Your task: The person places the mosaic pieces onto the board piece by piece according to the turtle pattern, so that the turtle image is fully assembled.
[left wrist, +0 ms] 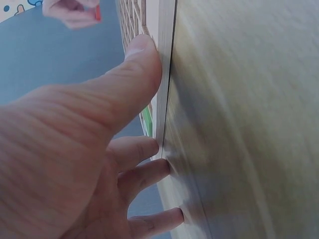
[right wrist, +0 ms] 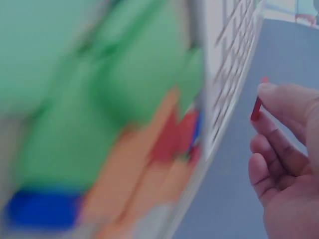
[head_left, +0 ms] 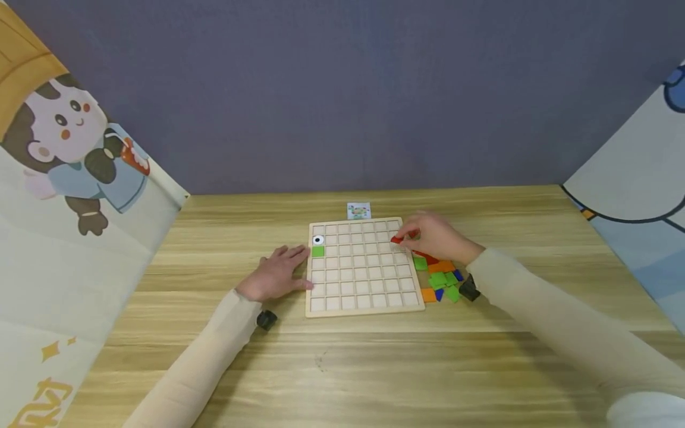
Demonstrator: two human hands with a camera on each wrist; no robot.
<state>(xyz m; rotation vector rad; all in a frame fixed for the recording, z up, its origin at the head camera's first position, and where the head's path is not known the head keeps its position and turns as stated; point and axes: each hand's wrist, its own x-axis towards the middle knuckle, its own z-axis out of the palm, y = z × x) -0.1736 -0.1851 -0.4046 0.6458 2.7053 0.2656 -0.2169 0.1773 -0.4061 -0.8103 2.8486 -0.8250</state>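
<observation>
A wooden grid board (head_left: 366, 312) lies on the table, its square cells mostly bare. Near its upper left corner sit a white tile with a black eye dot (head_left: 318, 240) and a green tile (head_left: 318, 251) just below. My left hand (head_left: 275, 274) rests at the board's left edge, fingers spread and straight, the thumb (left wrist: 142, 55) on the frame. Over the board's right edge, my right hand (head_left: 436, 238) pinches a red tile (right wrist: 258, 102) between thumb and index finger. The other fingers of that hand are loosely bent.
A loose pile of green (head_left: 439, 279), orange (head_left: 429, 295), blue and red tiles lies against the board's right side, under the right forearm. A small picture card (head_left: 358, 210) lies behind the board. A dark wall (head_left: 374, 119) stands at the table's far edge.
</observation>
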